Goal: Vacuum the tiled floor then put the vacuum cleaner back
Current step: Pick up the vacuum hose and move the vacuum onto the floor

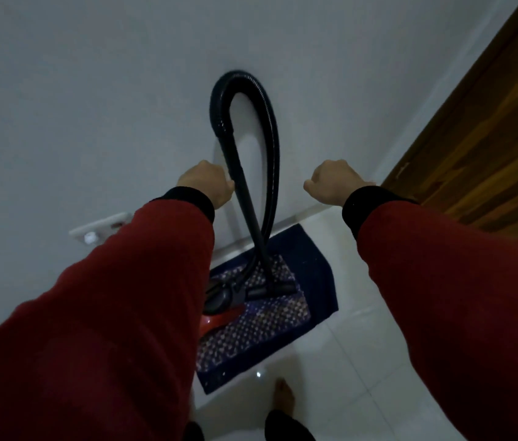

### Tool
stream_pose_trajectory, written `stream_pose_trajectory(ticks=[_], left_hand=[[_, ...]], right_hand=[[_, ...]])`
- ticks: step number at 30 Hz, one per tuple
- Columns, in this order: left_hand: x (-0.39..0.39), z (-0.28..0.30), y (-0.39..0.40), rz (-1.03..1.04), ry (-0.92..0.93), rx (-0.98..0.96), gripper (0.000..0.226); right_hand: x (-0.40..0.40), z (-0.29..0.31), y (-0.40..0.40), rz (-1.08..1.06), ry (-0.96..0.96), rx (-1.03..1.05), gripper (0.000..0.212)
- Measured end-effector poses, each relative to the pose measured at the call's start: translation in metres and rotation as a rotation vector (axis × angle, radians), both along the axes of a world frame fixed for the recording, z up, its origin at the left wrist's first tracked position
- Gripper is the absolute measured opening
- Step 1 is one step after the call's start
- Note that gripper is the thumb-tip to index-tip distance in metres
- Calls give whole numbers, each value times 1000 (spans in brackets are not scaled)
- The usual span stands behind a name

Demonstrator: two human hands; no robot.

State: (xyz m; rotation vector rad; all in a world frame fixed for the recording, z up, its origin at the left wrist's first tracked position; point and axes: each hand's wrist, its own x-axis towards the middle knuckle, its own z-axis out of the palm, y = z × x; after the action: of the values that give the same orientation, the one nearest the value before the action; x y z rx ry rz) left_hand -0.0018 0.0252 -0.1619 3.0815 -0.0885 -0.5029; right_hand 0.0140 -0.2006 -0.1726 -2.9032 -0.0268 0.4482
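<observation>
Reaching forward at mid-frame, my left hand (208, 183) sits with fingers curled right beside the vacuum's black wand (245, 192); whether it actually grips the wand I cannot tell. My right hand (334, 181) is loosely curled on nothing, well apart from it. The hose (251, 100) loops up against the white wall (92, 90), and the floor head (270, 289) rests on the dark patterned mat (283, 319) below centre. I'd steady the wand before letting go, so the loop doesn't tip. My left sleeve (108, 313) hides most of the red vacuum body (219, 319), and dim light blurs the tiled floor (362, 361).
</observation>
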Motion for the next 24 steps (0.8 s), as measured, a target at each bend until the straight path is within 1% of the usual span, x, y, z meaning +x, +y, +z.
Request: stream_pose_trajectory(ticks=[4, 9, 14, 17, 21, 24], left_hand=[[3, -44, 17, -15, 80, 9, 51], [12, -93, 47, -93, 157, -5, 48], [21, -138, 79, -172, 164, 19, 45], [24, -173, 88, -197, 165, 31, 45], [27, -231, 88, -212, 158, 30, 41], [31, -277, 83, -214, 120, 26, 38]], right_hand=[[-6, -51, 18, 2, 77, -18, 44], [-21, -105, 51, -67, 154, 27, 45], [-32, -157, 95, -121, 206, 40, 47], [-33, -194, 109, -130, 204, 28, 47], [-26, -247, 115, -117, 197, -49, 46], [-19, -288, 113, -131, 142, -81, 46]])
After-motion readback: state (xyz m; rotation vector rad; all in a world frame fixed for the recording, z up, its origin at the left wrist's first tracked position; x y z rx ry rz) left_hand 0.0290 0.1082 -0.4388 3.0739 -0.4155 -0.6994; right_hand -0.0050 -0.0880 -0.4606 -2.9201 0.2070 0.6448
